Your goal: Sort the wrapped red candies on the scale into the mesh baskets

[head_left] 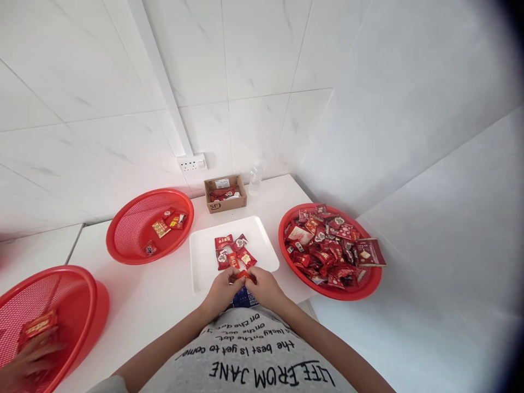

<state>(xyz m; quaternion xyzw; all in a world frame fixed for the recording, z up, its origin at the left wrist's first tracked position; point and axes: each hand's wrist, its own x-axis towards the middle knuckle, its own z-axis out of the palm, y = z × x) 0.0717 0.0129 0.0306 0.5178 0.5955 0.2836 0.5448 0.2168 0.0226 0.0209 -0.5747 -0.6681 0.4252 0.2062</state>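
Faces a smooth white rectangular tray with crinkled, glossy packets mid-frame and a round plastic basket at right. At lower centre, pinches a shiny red packet in the fingertip grip of left hand and right hand.

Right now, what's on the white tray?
At least five red packets lie bunched on the tray. The left hand and right hand block part of its near side, and anything under the packets is covered, so I can't tell.
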